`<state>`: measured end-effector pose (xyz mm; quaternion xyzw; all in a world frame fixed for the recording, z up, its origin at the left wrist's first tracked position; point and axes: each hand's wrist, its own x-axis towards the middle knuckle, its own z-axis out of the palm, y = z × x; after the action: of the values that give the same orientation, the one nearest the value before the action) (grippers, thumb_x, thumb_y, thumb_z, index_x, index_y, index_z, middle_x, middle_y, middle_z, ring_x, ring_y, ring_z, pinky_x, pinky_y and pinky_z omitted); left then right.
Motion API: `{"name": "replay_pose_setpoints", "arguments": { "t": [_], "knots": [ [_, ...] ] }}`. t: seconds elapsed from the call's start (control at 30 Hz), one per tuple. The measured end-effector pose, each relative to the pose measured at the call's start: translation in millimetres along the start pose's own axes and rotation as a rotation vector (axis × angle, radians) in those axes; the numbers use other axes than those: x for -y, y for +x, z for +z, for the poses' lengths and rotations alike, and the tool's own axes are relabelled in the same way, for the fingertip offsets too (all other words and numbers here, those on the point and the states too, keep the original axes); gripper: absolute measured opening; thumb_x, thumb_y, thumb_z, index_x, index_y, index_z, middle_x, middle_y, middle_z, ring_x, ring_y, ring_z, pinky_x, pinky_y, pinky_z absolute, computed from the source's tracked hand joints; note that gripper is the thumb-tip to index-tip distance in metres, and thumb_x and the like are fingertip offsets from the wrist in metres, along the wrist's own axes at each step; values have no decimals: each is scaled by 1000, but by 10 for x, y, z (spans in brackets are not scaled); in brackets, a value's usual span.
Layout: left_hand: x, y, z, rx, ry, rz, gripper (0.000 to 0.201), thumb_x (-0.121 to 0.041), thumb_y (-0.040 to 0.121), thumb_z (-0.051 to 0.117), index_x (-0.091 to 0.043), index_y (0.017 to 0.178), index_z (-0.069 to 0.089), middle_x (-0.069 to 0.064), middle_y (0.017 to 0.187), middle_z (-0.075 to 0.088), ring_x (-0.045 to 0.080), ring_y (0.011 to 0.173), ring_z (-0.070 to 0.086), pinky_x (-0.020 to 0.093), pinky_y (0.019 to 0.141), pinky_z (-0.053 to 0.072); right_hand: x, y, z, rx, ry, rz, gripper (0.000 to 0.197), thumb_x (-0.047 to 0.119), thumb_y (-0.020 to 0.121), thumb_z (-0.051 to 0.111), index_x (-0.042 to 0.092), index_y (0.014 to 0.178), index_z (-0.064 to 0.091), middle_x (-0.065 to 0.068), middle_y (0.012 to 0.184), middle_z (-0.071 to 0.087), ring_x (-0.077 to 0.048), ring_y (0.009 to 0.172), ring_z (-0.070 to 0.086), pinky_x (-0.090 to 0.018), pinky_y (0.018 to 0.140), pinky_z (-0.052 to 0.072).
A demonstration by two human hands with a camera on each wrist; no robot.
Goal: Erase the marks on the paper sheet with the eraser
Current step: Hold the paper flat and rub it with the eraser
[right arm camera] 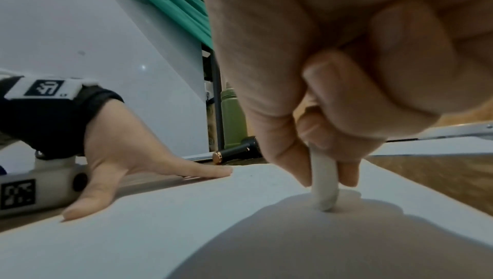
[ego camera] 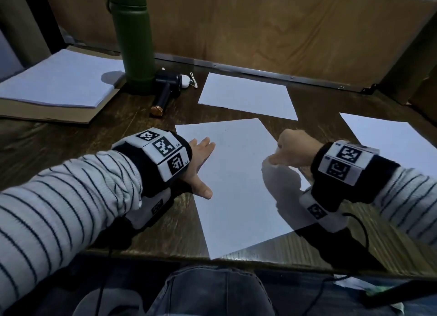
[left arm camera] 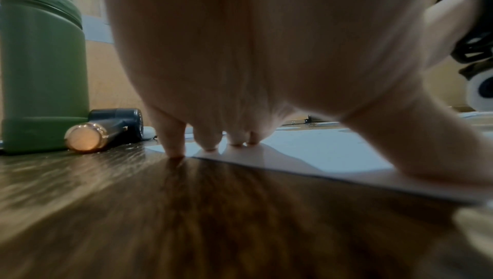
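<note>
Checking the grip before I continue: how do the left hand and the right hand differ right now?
The left hand lies flat with straight, spread fingers, while the right hand is curled. The left hand holds nothing and presses the paper sheet's left edge; the right hand pinches the white eraser upright, its tip on the sheet near the right edge. Both touch the same sheet and wear marker-tagged wrist bands.

both arms wear long white knitted sleeves with thin dark stripes (ego camera: 71,197). each wrist carries a black fabric cuff (ego camera: 354,188) ringed by white blocks printed with black square code markers (ego camera: 163,147). under each wrist sits a white camera housing (ego camera: 316,211) bearing another marker and a round dark lens. thin black cables (ego camera: 364,225) trail from the housings. the lap shows dark blue denim trousers (ego camera: 212,292).
</note>
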<state>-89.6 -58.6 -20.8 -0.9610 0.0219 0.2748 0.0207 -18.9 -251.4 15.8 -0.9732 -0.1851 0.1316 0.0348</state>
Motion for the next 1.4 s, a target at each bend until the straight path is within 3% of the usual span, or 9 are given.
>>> {"name": "replay_pose_setpoints", "arguments": {
  "t": [0.17,0.37,0.67,0.83,0.93,1.0,1.23,1.33,1.4],
  "knots": [
    [12,-2,18,-17,3,5,123,-66,71,62,-12,148,-17,6,157,-19,27,146,-10,47,116,6,357,-62,134,-15,-13,-155,40,21,83,59,12,55,32,-2,59,38,-17,54,39,-24,45,27],
    [-17,-4,26,-78,44,37,117,-59,72,67,-11,150,-6,10,159,-7,32,146,1,45,116,12,806,-169,214,125,147,-350,35,12,84,56,14,51,45,2,31,49,-11,45,49,-30,70,54],
    [8,4,39,-33,6,2,122,-64,72,64,-12,149,-15,6,158,-18,27,147,-8,46,116,6,668,-114,59,51,-65,-193,39,20,86,57,9,53,38,-3,54,44,-13,49,41,-21,49,34],
    [-80,-21,59,-170,59,56,94,-51,76,69,-14,148,21,10,155,16,24,141,18,30,108,19,978,-110,176,135,31,-277,34,16,87,56,11,56,42,-1,54,45,-11,46,42,-19,44,36],
    [-12,-7,45,-52,15,7,125,-67,67,66,-13,150,-10,7,159,-13,28,147,-5,44,116,8,766,-99,122,103,-19,-216,39,22,85,61,11,53,40,-2,52,44,-13,46,41,-21,45,34],
    [28,14,44,-21,8,-14,123,-67,71,62,-14,148,-18,5,157,-20,27,146,-11,47,116,5,637,-101,86,70,-36,-163,39,22,82,63,11,54,39,-3,53,44,-14,47,41,-22,45,34],
    [-17,19,88,-110,42,33,113,-63,70,66,-12,150,4,9,158,3,28,145,7,40,112,16,919,-107,200,138,70,-272,34,14,86,56,10,54,45,-2,53,48,-12,45,45,-20,46,39],
    [37,19,91,-47,3,12,138,-81,49,57,-15,150,-11,5,159,-12,27,147,-4,46,116,8,728,-80,169,172,58,-259,35,20,83,58,11,49,52,-2,50,52,-14,43,46,-21,48,40],
    [65,17,74,-14,-6,8,130,-75,61,63,-20,148,-18,3,157,-21,27,146,-11,49,116,4,492,-80,106,167,-6,-209,38,24,82,59,12,47,52,-3,48,51,-13,40,45,-21,46,38]
  ]
}}
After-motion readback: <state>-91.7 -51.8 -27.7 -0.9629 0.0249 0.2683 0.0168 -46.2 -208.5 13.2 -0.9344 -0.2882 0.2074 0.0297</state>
